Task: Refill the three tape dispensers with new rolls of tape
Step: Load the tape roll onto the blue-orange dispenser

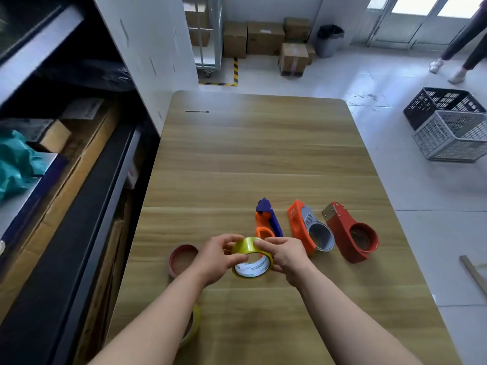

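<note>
Head view shows an early stage: the left hand (218,256) and right hand (283,255) hold a yellow tape roll (251,259) between their fingers, just above the tabletop (250,154). Beyond it lie three dispensers, blue-and-orange (267,219), orange-and-grey (308,227) and red (347,233), none visibly loaded (the blue one is partly hidden). A red-cored roll (181,258) and another yellow roll (193,325) wait at left, so all three refills seem left.
</note>
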The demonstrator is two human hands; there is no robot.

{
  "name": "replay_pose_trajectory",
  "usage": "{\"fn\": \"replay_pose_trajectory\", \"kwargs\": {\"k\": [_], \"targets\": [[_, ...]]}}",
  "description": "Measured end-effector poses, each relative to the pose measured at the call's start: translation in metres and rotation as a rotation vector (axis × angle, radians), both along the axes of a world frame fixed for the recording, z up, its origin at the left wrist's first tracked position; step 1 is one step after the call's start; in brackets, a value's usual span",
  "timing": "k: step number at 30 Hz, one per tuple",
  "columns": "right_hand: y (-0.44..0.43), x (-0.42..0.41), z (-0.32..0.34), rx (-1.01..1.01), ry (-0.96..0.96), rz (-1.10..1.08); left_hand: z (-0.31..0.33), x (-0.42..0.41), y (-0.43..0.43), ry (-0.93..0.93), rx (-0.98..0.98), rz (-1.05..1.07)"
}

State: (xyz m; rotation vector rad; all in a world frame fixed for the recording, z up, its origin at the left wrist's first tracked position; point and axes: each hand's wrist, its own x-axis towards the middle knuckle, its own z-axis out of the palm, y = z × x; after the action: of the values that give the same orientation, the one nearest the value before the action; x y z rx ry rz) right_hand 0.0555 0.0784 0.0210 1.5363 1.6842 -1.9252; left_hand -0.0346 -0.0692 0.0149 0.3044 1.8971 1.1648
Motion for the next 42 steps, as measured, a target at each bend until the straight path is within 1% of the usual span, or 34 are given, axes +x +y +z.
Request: {"fn": "replay_pose_trajectory", "kwargs": {"k": [5,6,9,10,11,12,14,16,18,20,23,25,29,31,32,34,35,37,38,39,42], "targets": [[0.005,-0.008,0.001,0.152,0.035,0.024,-0.003,-0.002,0.003,0.021,-0.053,0.023],[0.007,-0.009,0.0,0.135,0.056,0.001,-0.004,-0.003,0.002,0.004,-0.057,0.041],[0.016,-0.01,0.0,-0.016,0.132,-0.107,-0.008,-0.008,0.002,-0.062,-0.05,0.098],[0.02,-0.009,0.0,-0.024,0.143,-0.138,-0.009,-0.009,0.003,-0.082,-0.055,0.119],[0.025,-0.008,-0.002,0.029,0.132,-0.134,-0.011,-0.01,0.005,-0.105,-0.061,0.15],[0.03,-0.008,-0.006,0.141,0.094,-0.085,-0.014,-0.011,0.008,-0.132,-0.069,0.194],[0.038,-0.008,-0.01,0.37,0.003,0.087,-0.02,-0.013,0.015,-0.174,-0.086,0.28],[0.044,-0.01,-0.014,0.455,-0.078,0.251,-0.024,-0.015,0.023,-0.193,-0.097,0.327],[0.049,-0.014,-0.018,0.459,-0.133,0.378,-0.031,-0.016,0.028,-0.196,-0.113,0.345],[0.052,-0.018,-0.023,0.423,-0.178,0.446,-0.038,-0.016,0.031,-0.222,-0.129,0.364],[0.054,-0.021,-0.037,0.363,-0.222,0.451,-0.043,-0.012,0.037,-0.289,-0.133,0.399],[0.056,-0.022,-0.048,0.337,-0.222,0.431,-0.047,-0.008,0.04,-0.296,-0.139,0.417],[0.06,-0.02,-0.058,0.297,-0.183,0.395,-0.048,-0.004,0.045,-0.29,-0.136,0.454],[0.06,-0.018,-0.057,0.282,-0.152,0.422,-0.048,-0.002,0.046,-0.286,-0.137,0.462],[0.06,-0.017,-0.057,0.302,-0.156,0.457,-0.048,-0.001,0.045,-0.28,-0.137,0.457],[0.058,-0.014,-0.054,0.41,-0.169,0.501,-0.047,0.0,0.043,-0.281,-0.126,0.46],[0.056,-0.012,-0.051,0.48,-0.12,0.481,-0.046,0.001,0.042,-0.288,-0.113,0.465],[0.051,-0.01,-0.041,0.621,0.07,0.433,-0.041,0.004,0.042,-0.309,-0.075,0.496],[0.049,-0.009,-0.039,0.627,0.149,0.427,-0.037,0.005,0.042,-0.326,-0.052,0.518],[0.047,-0.01,-0.036,0.552,0.21,0.416,-0.035,0.005,0.042,-0.349,-0.032,0.538],[0.043,-0.01,-0.026,0.113,0.292,0.36,-0.027,0.006,0.043,-0.426,0.033,0.565]]}}
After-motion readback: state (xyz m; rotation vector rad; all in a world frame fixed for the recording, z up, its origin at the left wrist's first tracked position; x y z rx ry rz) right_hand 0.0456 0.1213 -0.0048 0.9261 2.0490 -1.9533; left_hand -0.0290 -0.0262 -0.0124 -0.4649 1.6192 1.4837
